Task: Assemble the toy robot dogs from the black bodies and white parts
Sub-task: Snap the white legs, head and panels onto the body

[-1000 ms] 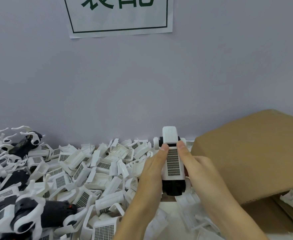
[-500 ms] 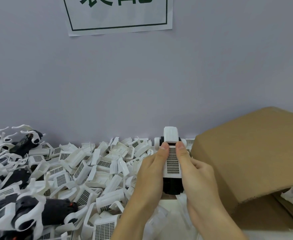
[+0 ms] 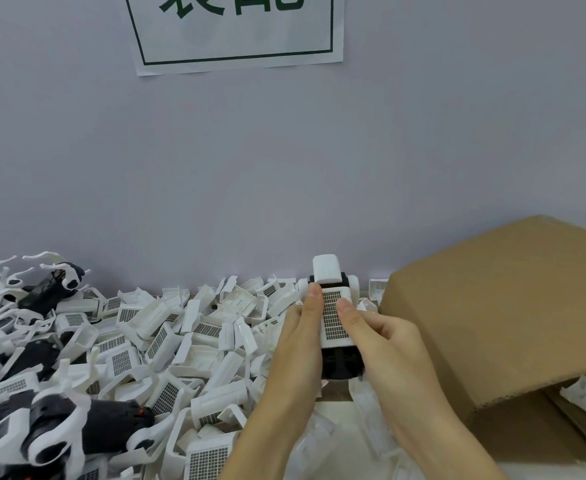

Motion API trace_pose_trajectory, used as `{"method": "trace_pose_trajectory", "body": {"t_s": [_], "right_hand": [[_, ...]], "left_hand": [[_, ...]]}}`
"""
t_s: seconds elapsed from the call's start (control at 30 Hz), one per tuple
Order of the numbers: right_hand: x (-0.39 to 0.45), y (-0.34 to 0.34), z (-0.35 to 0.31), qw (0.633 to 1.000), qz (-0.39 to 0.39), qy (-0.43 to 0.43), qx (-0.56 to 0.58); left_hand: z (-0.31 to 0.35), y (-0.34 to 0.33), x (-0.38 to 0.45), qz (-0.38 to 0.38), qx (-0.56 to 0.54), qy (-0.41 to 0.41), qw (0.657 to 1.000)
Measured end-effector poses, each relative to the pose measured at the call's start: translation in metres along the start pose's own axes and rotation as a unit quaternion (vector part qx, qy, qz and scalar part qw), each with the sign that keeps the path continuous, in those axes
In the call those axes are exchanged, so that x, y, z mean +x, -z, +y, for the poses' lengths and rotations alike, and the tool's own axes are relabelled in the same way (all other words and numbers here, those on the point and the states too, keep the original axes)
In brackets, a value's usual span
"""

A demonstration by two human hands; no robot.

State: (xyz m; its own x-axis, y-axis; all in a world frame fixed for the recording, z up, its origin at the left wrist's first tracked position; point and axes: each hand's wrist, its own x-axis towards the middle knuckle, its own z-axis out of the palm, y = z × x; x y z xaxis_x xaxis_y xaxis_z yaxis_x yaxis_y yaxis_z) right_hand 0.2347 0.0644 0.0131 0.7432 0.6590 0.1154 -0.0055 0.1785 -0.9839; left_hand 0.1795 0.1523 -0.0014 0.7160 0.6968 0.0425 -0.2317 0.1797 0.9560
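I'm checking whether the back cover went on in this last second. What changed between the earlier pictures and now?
Little. The right hand slid its thumb back down the gridded white cover, toward the person; the left hand kept its thumb near the cover's top edge. Both hands still grip the toy dog. The pile of white parts and cardboard box stayed put.

Held toy dog (image 3: 334,320): white shell with a grey grid patch on top, black body at its near end.
Loose parts pile (image 3: 167,341), lower centre: white, many with grey grid patches.
Assembled dogs (image 3: 63,420), lower left: black bodies, white legs.
Cardboard box (image 3: 506,306), right: plain brown.
Wall (image 3: 284,161): pale lilac-grey.
Paper sign (image 3: 239,29), top: white, dark green border and characters.
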Motion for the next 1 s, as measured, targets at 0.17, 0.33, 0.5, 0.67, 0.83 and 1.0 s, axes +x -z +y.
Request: {"method": "trace_pose_trajectory", "body": {"t_s": [0.17, 0.33, 0.5, 0.67, 0.83, 1.0], "right_hand": [[0.002, 0.006, 0.001, 1.0, 0.009, 0.014, -0.013], [0.004, 0.008, 0.003, 1.0, 0.021, 0.011, 0.006], [0.004, 0.009, 0.009, 0.998, 0.039, 0.017, 0.035], [0.003, 0.009, 0.007, 0.996, 0.027, 0.006, 0.09], [0.005, 0.011, 0.006, 0.996, 0.014, -0.004, 0.086], [0.01, 0.026, 0.007, 0.996, -0.023, -0.022, 0.078]], "left_hand": [[0.001, 0.004, 0.001, 0.004, -0.017, 0.009, 1.0], [0.001, 0.002, 0.001, -0.018, -0.006, -0.011, 1.0], [0.0, 0.001, 0.0, -0.009, 0.03, -0.039, 0.999], [0.002, 0.001, -0.002, -0.018, 0.013, -0.049, 0.999], [0.004, 0.004, -0.002, -0.059, -0.029, -0.023, 0.998], [0.002, 0.005, -0.003, -0.106, -0.019, -0.018, 0.994]]}}
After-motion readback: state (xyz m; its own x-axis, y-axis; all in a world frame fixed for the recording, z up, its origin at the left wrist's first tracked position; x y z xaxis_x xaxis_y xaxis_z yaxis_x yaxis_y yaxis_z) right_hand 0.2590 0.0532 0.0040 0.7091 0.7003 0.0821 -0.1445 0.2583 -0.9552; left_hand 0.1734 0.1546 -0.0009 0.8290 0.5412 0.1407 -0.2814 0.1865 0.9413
